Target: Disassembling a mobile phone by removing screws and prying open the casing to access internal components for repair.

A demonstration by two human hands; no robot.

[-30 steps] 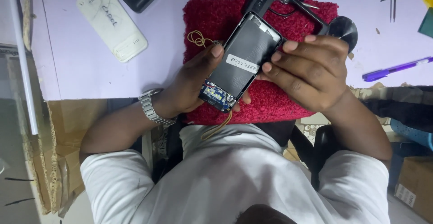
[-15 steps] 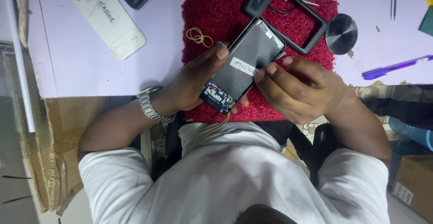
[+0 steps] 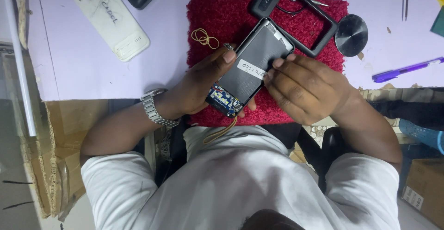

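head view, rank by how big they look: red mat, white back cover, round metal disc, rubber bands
1. red mat
2. white back cover
3. round metal disc
4. rubber bands

All lie flat on the table, so the order is safe.

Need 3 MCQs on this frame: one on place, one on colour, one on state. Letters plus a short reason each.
1. Where do the rubber bands lie?
A. on the red mat
B. on the white back cover
C. on the person's lap

2. What colour is the pen on the table?
A. green
B. purple
C. orange

3. What state is the opened phone in?
A. lying untouched on the mat
B. closed, with its cover on
C. held in both hands, circuit board bare at its near end

Answers:
1 A: the yellow loops rest on the mat's left part.
2 B: the pen at the right is purple.
3 C: the left hand grips it from the side, the right hand fingers press its label.
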